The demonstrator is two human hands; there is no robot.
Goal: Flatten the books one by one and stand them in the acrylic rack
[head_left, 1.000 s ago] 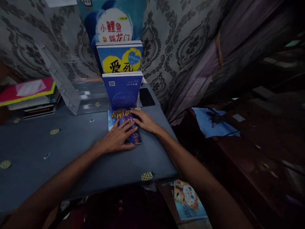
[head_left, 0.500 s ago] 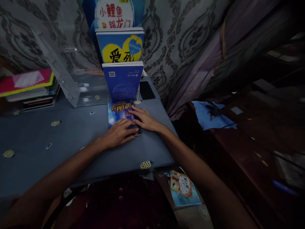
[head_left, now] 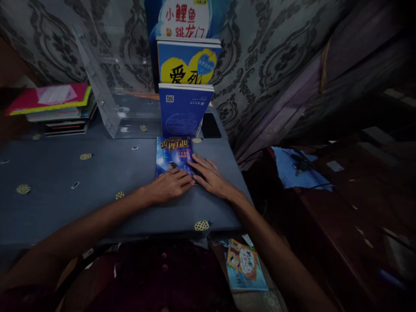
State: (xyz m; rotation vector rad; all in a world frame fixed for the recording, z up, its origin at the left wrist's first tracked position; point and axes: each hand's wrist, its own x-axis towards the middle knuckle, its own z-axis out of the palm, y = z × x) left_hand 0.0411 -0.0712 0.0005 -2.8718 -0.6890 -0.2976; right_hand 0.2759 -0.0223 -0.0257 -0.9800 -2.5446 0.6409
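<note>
A blue paperback book (head_left: 173, 151) with gold title lettering lies on the grey-blue cloth, its title upside down to me. My left hand (head_left: 170, 186) rests over its near edge, fingers slightly bent and pointing right. Along the right edge lies my right hand (head_left: 211, 175), fingers stretched out, its thumb close to the left fingertips. The near right corner of the book is hidden under the hands. Just beyond it, a dark blue book (head_left: 182, 112) stands in a clear stand (head_left: 112, 123), with a blue-and-yellow book (head_left: 185, 63) and a carp-story book (head_left: 185, 17) in tiers behind.
A black phone (head_left: 211, 125) lies right of the stand. Stacked books and folders (head_left: 61, 102) sit at the left back. Below the table edge is another picture book (head_left: 245, 268). Keys (head_left: 300, 164) rest on a blue cloth (head_left: 312, 180) at the right.
Both hands have slid toward me, from the middle of the paperback to its near and right edges, uncovering more of its cover. The view has shifted left.
</note>
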